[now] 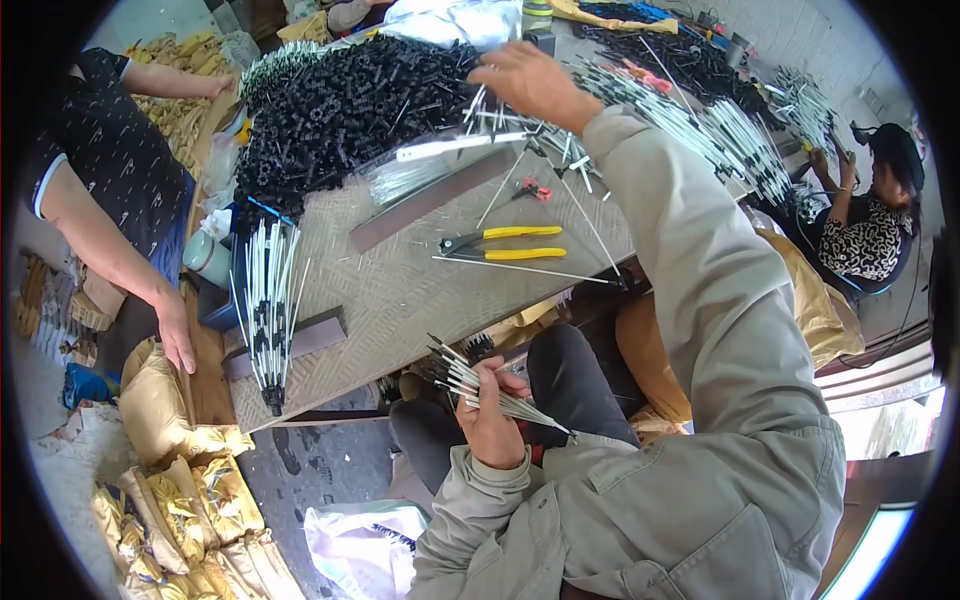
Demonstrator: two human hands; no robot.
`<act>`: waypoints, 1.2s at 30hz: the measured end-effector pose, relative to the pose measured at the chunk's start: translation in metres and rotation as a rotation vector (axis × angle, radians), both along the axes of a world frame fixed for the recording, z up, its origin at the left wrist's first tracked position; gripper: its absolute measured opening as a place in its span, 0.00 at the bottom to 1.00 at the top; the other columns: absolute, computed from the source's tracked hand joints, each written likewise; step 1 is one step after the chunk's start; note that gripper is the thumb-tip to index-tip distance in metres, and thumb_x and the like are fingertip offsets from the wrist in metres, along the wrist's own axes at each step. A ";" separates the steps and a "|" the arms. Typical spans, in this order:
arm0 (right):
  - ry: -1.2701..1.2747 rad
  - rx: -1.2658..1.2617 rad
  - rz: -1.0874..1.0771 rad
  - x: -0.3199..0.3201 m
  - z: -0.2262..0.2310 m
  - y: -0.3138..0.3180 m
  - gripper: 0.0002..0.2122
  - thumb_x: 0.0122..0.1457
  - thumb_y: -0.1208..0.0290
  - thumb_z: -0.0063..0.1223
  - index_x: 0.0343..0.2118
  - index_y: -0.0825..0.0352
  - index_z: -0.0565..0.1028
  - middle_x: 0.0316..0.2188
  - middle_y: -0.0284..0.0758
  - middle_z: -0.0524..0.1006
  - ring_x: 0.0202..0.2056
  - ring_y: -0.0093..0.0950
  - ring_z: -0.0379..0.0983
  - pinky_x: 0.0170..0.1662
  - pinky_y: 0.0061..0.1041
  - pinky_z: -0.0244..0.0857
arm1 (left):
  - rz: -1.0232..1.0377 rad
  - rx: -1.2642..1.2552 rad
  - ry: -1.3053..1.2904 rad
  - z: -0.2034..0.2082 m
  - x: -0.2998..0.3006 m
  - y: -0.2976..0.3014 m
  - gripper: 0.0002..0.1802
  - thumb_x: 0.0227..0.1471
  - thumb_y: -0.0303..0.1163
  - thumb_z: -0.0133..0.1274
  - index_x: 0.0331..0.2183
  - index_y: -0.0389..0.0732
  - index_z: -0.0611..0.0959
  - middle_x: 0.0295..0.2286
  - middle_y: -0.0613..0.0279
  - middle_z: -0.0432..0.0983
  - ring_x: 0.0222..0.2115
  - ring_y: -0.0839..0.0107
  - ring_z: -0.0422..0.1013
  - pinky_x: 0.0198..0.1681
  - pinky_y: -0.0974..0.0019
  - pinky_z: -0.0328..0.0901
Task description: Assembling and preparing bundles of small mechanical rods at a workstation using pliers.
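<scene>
My left hand (492,418) is closed around a bundle of thin white ribs (535,412) with black ends, like umbrella ribs, held low over my lap. My right arm stretches across the table, and my right hand (535,85) is above the far side with its fingers extended and apart. Below those fingers lie loose white and silvery rods (475,112), beside a large heap of small black plastic parts (340,110). More white ribs (660,115) lie stacked to the right of that hand. Nothing shows in its grasp, though its underside is hidden.
On the table (370,300) lie yellow-handled cutters (522,232), red-handled snips (533,190) and a long brown bar (430,202). Another rib bundle (268,310) rests at the near left corner. One person's arm (110,235) hangs at left; another person (875,215) sits at right.
</scene>
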State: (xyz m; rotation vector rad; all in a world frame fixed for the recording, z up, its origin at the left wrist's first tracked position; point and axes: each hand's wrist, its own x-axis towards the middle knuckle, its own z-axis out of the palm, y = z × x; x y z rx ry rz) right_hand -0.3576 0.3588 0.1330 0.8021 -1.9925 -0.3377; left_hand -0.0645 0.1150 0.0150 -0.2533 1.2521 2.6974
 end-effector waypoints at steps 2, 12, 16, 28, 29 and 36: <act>-0.108 0.123 -0.059 0.002 -0.007 -0.007 0.10 0.49 0.72 0.46 0.35 0.56 0.73 0.28 0.29 0.71 0.34 0.27 0.69 0.41 0.27 0.60 | 0.000 -0.012 0.000 0.001 0.003 0.001 0.13 0.58 0.36 0.41 0.37 0.35 0.72 0.21 0.63 0.70 0.22 0.76 0.65 0.28 0.74 0.62; 0.010 -0.034 0.077 0.000 -0.001 -0.041 0.17 0.48 0.71 0.48 0.44 0.55 0.71 0.25 0.29 0.71 0.30 0.28 0.70 0.37 0.26 0.60 | 0.054 -0.069 0.006 0.003 0.012 -0.004 0.13 0.58 0.36 0.41 0.37 0.35 0.72 0.21 0.63 0.69 0.21 0.76 0.65 0.28 0.74 0.62; -0.085 0.154 -0.036 -0.004 -0.012 -0.045 0.21 0.48 0.72 0.48 0.49 0.56 0.67 0.28 0.30 0.71 0.30 0.30 0.69 0.36 0.26 0.62 | 0.046 -0.074 0.011 0.003 0.012 -0.002 0.14 0.57 0.37 0.42 0.37 0.36 0.73 0.22 0.63 0.70 0.22 0.77 0.66 0.28 0.74 0.62; -0.842 0.089 0.035 0.068 -0.026 -0.043 0.09 0.51 0.62 0.49 0.31 0.60 0.69 0.28 0.31 0.71 0.25 0.36 0.72 0.25 0.33 0.65 | 0.102 -0.014 -0.064 0.000 0.005 -0.009 0.13 0.57 0.38 0.42 0.37 0.37 0.71 0.22 0.62 0.72 0.20 0.75 0.66 0.25 0.72 0.62; -0.851 0.090 0.038 0.080 -0.037 -0.043 0.09 0.51 0.62 0.49 0.31 0.60 0.69 0.28 0.31 0.71 0.25 0.36 0.72 0.25 0.33 0.65 | 0.101 0.002 -0.044 -0.001 0.005 -0.010 0.13 0.57 0.38 0.42 0.37 0.37 0.71 0.22 0.62 0.71 0.20 0.75 0.66 0.25 0.72 0.61; -0.669 0.033 -0.033 0.109 -0.086 -0.051 0.09 0.47 0.66 0.51 0.27 0.65 0.68 0.26 0.36 0.71 0.23 0.37 0.72 0.23 0.36 0.64 | 0.111 -0.014 -0.021 0.002 0.011 -0.005 0.14 0.57 0.38 0.42 0.36 0.37 0.72 0.20 0.64 0.70 0.21 0.77 0.65 0.26 0.74 0.60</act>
